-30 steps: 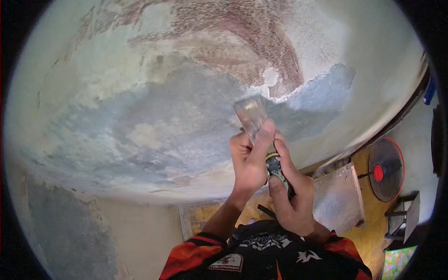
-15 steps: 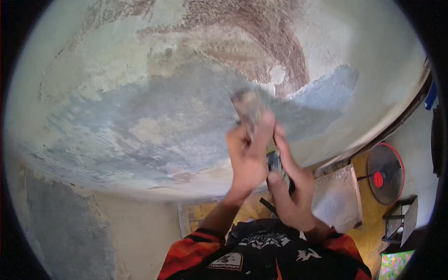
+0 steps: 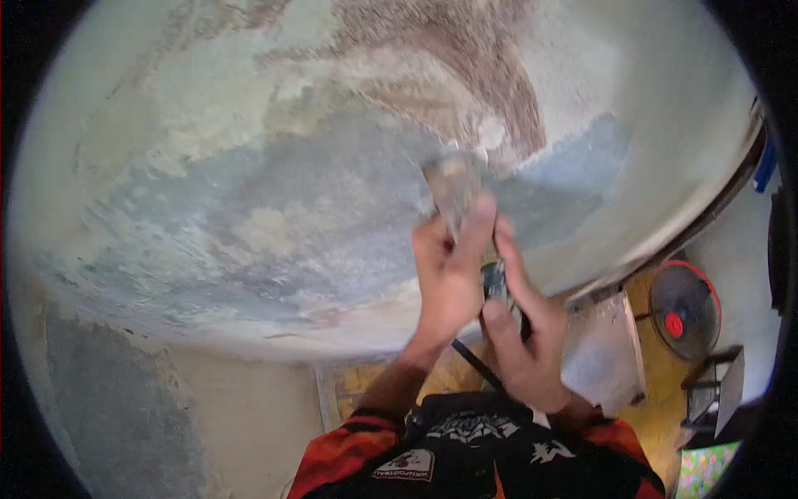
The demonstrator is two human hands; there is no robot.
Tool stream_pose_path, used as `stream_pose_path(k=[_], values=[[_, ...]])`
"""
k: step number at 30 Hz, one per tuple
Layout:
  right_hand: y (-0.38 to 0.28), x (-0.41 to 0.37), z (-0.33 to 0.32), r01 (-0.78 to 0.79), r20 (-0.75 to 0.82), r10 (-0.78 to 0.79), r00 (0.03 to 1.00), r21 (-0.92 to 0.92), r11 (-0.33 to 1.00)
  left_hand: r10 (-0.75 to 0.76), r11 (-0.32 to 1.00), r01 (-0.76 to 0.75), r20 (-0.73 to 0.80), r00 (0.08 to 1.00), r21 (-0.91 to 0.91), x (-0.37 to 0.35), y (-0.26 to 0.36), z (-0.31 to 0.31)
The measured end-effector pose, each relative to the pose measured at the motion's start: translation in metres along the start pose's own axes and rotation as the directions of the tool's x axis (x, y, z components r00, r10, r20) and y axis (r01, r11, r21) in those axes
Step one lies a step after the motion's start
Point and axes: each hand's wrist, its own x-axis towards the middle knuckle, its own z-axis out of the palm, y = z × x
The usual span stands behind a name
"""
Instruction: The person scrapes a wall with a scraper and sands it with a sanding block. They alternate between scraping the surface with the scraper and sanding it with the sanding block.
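Note:
Both hands are closed around a dusty, long-bodied corded power tool (image 3: 453,181), whose exact kind is blurred by motion. My left hand (image 3: 451,287) grips it near the front, thumb laid along the top. Behind that, my right hand (image 3: 532,345) wraps the dark teal rear body. A black cord (image 3: 478,366) runs beneath the right hand. The tool's front end is at a wall (image 3: 349,191) with grey bare patches, pale remaining coating and brown rough areas. Whether it touches the surface cannot be made out.
A fan (image 3: 684,312) with a red rim stands at the right. Close to it are a pale board (image 3: 605,353), a dark stand (image 3: 715,391) and a colourful patterned cloth (image 3: 706,470). Another wall section (image 3: 116,399), partly grey, is at lower left.
The tool and both hands have shifted slightly right along the wall. More of the black cord shows below the hands. Both grips stay the same.

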Motion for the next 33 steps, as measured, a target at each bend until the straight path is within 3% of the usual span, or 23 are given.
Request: stream_pose_path(k=[1,3,5,6,7,8,9,11,12,13,14,15,18,19,20,21,23,25,26,31,33], values=[[-0.004,-0.008,0.001,-0.021,0.004,0.021,1.000,-0.010,1.000,0.006,1.000,-0.006,0.045,0.999,-0.003,0.004,0.013,0.004],[-0.018,-0.013,0.003,-0.260,0.012,0.263,0.965,0.187,0.947,0.036,0.999,-0.036,0.110,0.993,-0.004,0.019,0.031,0.004],[0.002,-0.022,-0.002,-0.125,0.016,0.125,0.992,-0.011,0.992,0.211,0.903,-0.226,0.082,0.974,0.364,0.000,0.000,-0.007],[0.005,-0.022,-0.002,-0.180,0.073,0.181,0.981,-0.019,0.983,0.117,0.982,-0.123,0.049,0.992,0.145,-0.002,-0.003,-0.002],[0.007,-0.015,-0.003,-0.119,0.044,0.120,0.992,-0.015,0.993,0.004,0.997,0.000,0.052,0.999,-0.079,-0.001,-0.003,0.001],[0.000,-0.011,-0.003,-0.094,0.018,0.095,0.995,-0.011,0.995,0.034,0.998,-0.034,-0.003,0.999,0.062,-0.002,0.000,0.002],[-0.010,-0.008,-0.003,-0.077,0.003,0.077,0.997,-0.004,0.997,-0.001,0.999,0.000,0.048,0.999,0.033,0.003,0.010,0.004],[-0.021,-0.011,-0.002,-0.294,0.019,0.296,0.955,0.186,0.938,-0.036,0.999,0.038,0.142,0.989,-0.012,0.015,0.025,0.003],[-0.009,-0.018,-0.007,-0.213,0.022,0.212,0.977,0.093,0.973,0.054,0.993,-0.063,0.091,0.994,0.101,0.005,0.010,0.001],[0.000,-0.022,-0.008,-0.110,0.032,0.111,0.993,-0.010,0.994,0.042,0.998,-0.045,0.070,0.997,0.036,0.001,0.002,0.002],[0.003,-0.026,-0.002,-0.233,0.035,0.230,0.972,0.131,0.964,0.023,0.999,-0.021,0.050,0.998,-0.032,-0.003,-0.006,0.002],[0.000,-0.019,0.000,-0.214,0.009,0.215,0.976,0.159,0.964,-0.016,0.996,0.020,0.041,0.999,-0.091,-0.005,-0.010,0.002],[-0.020,-0.011,-0.002,-0.321,0.005,0.327,0.945,0.204,0.925,0.163,0.955,-0.175,0.067,0.984,0.238,0.004,0.006,0.002],[-0.026,-0.011,-0.002,-0.368,0.013,0.374,0.927,0.212,0.905,0.101,0.974,-0.112,0.066,0.993,0.197,-0.002,0.000,-0.001],[-0.011,-0.025,-0.001,-0.272,0.012,0.272,0.962,0.073,0.960,0.038,0.987,-0.047,0.064,0.997,0.156,-0.007,-0.007,-0.005],[-0.001,-0.026,0.000,-0.156,0.025,0.158,0.987,-0.073,0.985,-0.138,0.986,0.141,0.034,0.990,-0.084,-0.011,-0.008,0.000],[-0.002,-0.034,0.006,-0.168,-0.045,0.168,0.985,-0.004,0.986,-0.223,0.962,0.243,0.153,0.963,-0.129,-0.012,-0.003,-0.006],[-0.017,-0.023,-0.003,-0.159,-0.029,0.160,0.987,0.040,0.987,-0.145,0.982,0.157,0.114,0.983,-0.107,-0.005,0.007,0.002],[-0.011,-0.025,-0.005,-0.121,-0.010,0.121,0.993,-0.044,0.992,-0.112,0.990,0.120,0.099,0.989,-0.079,-0.007,0.009,0.002],[-0.003,-0.035,-0.001,-0.273,-0.012,0.274,0.962,0.045,0.961,-0.117,0.990,0.126,0.133,0.984,-0.058,-0.011,-0.007,-0.002],[-0.006,-0.032,-0.009,-0.173,0.003,0.173,0.985,-0.012,0.985,-0.148,0.984,0.157,0.113,0.982,-0.078,-0.013,-0.001,0.003]])
